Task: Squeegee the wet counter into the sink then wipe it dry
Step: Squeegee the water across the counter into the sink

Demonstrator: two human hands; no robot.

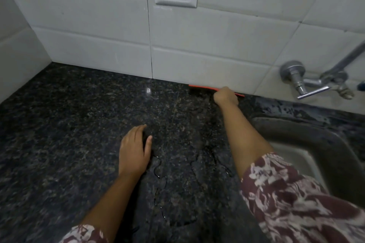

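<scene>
I saw one squeegee point(203, 87), orange, its long axis running 9 to 3 o'clock along the wall's foot at the counter's point(59, 134) far edge. My right hand point(226, 96) was fisted around it. My left hand point(135, 151) lay flat, fingers loosely together, holding nothing. One sink point(308, 140) sat at 3 o'clock.

The person is wearing a top with short sleeves. The right sleeve point(292, 199) in the lower right of the frame is showing dark red cloth with pale pink and white swirly shapes. The left sleeve point(83, 234) at the bottom edge is showing the same pattern. Both forearms are going bare.
</scene>
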